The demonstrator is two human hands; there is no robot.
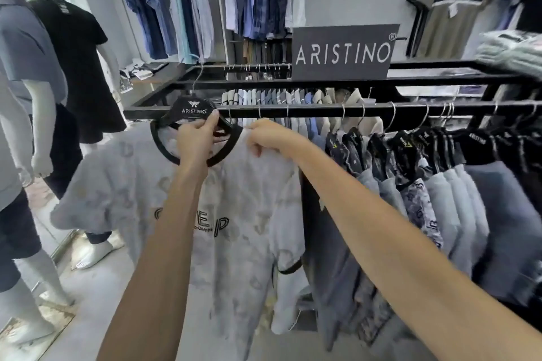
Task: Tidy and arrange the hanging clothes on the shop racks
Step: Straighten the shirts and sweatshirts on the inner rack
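Clothing shop. A long black metal rack (316, 110) is packed with tops (440, 199) on matching black hangers. An ARISTINO brand sign (343, 52) stands on the rack top (same logo on the branded hanger (192, 109) carrying the pale T-shirt (234, 214)). Dressed mannequins (73, 67) stand at left. Shirts (176, 8) hang in rows on the back wall, with a striped polo (448, 8) displayed flat, front out.

ARISTINO with a ® stands in pale capitals on the black sign (341, 52) atop the rack (322, 111); ARISTINO again, under a small emblem, on the black hanger (192, 108); sideways on a hanger further right (476, 139); the pale T-shirt (234, 214) bears dark chest letters, only "E P" legible.
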